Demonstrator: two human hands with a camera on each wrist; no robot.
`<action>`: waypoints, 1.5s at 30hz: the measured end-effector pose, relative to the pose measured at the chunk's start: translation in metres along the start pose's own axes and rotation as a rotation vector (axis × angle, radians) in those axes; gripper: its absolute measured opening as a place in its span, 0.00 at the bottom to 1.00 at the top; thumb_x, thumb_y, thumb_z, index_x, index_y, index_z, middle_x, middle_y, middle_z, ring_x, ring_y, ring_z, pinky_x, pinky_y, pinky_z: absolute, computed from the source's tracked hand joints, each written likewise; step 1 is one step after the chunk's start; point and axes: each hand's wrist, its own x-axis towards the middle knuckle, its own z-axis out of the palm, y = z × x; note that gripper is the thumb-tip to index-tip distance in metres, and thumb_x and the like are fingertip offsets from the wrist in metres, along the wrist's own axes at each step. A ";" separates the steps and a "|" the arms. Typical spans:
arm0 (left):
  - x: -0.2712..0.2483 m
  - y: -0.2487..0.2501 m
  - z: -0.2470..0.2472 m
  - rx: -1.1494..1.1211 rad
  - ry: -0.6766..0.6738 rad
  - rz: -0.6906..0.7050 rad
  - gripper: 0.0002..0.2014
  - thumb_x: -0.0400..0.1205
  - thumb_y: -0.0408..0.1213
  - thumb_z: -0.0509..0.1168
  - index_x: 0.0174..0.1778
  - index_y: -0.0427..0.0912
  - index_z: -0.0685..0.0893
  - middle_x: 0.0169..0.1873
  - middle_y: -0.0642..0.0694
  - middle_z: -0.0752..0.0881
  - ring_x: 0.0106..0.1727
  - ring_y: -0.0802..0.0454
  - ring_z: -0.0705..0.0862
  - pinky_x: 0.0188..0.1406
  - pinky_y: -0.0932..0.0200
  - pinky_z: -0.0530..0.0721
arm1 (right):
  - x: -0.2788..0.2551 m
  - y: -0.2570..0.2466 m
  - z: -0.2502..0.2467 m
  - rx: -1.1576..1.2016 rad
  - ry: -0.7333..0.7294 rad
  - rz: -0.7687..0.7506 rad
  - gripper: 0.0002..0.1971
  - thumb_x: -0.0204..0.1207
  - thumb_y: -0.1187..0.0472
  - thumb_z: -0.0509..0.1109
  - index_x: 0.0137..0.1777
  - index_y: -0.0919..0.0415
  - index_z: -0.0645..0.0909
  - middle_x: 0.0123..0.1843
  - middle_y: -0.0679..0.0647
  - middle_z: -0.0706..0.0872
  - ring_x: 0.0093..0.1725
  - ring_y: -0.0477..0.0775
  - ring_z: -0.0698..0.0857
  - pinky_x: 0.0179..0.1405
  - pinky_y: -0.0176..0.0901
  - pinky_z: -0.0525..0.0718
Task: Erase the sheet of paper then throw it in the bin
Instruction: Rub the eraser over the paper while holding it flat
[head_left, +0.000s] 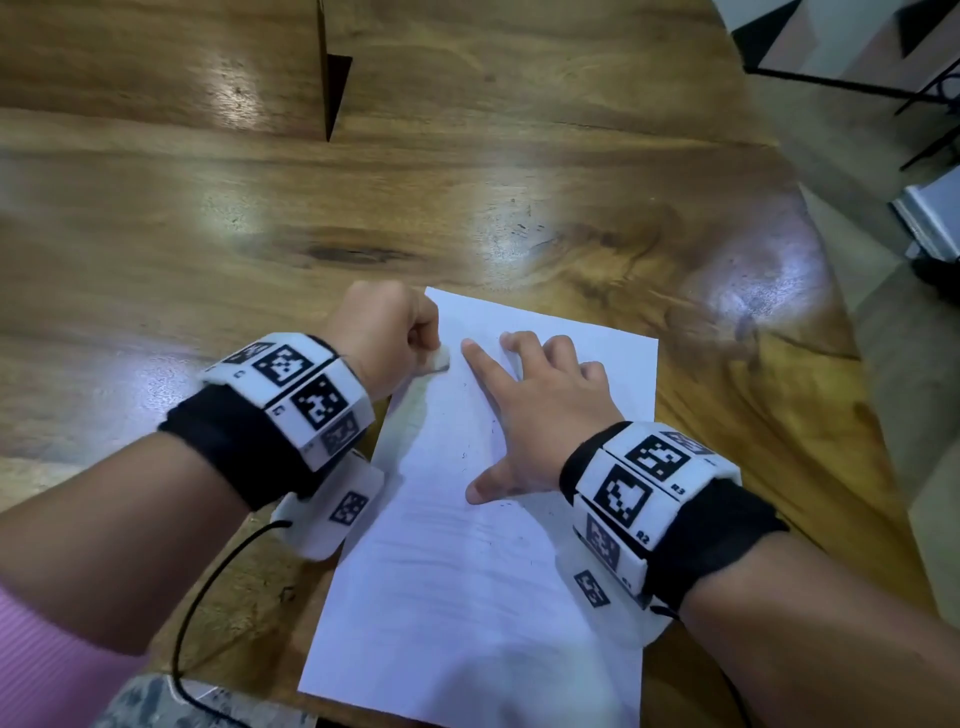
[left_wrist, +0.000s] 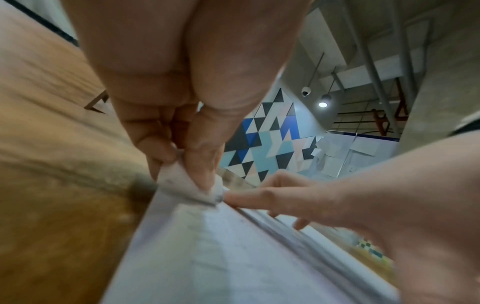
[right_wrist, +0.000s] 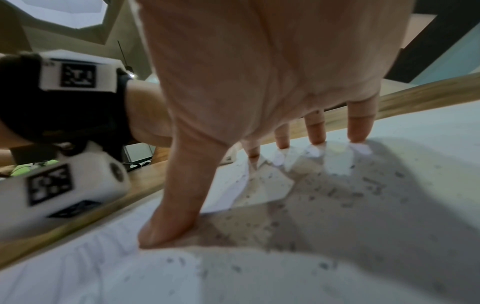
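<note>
A white sheet of paper (head_left: 467, 571) lies on the wooden table (head_left: 363, 208), speckled with dark eraser crumbs (right_wrist: 337, 197). My left hand (head_left: 382, 330) pinches a small white eraser (head_left: 435, 358) and presses it onto the sheet near its upper left edge. In the left wrist view the eraser (left_wrist: 187, 185) sits between thumb and fingers, its tip touching the paper (left_wrist: 207, 257). My right hand (head_left: 540, 410) lies spread flat on the sheet, fingers straight, its index fingertip just right of the eraser. The spread fingers (right_wrist: 359, 127) and thumb press the paper (right_wrist: 363, 257) down. No bin is in view.
The table's right edge (head_left: 831, 364) curves away close to the sheet, with floor and black metal furniture legs (head_left: 924, 104) beyond. A dark wedge-shaped gap (head_left: 332, 88) splits the tabletop at the far side. A black cable (head_left: 208, 597) runs from my left wristband.
</note>
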 end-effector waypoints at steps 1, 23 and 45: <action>-0.005 -0.003 -0.001 0.023 -0.088 -0.008 0.10 0.70 0.28 0.71 0.26 0.44 0.82 0.26 0.51 0.81 0.37 0.48 0.80 0.38 0.62 0.73 | 0.000 0.000 0.000 0.004 0.000 0.000 0.65 0.54 0.27 0.75 0.81 0.40 0.33 0.81 0.50 0.45 0.77 0.61 0.49 0.71 0.58 0.60; -0.006 -0.008 0.004 -0.057 -0.004 -0.054 0.09 0.68 0.36 0.75 0.28 0.46 0.81 0.31 0.46 0.84 0.39 0.46 0.81 0.35 0.62 0.73 | 0.000 -0.001 -0.002 0.002 -0.008 0.006 0.65 0.54 0.27 0.75 0.81 0.40 0.33 0.81 0.50 0.45 0.78 0.60 0.49 0.71 0.58 0.59; -0.024 -0.006 0.003 0.032 -0.214 0.063 0.09 0.68 0.37 0.74 0.26 0.49 0.81 0.26 0.52 0.84 0.31 0.54 0.79 0.29 0.68 0.70 | 0.000 0.000 0.000 0.003 0.003 0.001 0.65 0.54 0.27 0.75 0.82 0.40 0.34 0.82 0.50 0.45 0.78 0.61 0.50 0.71 0.58 0.59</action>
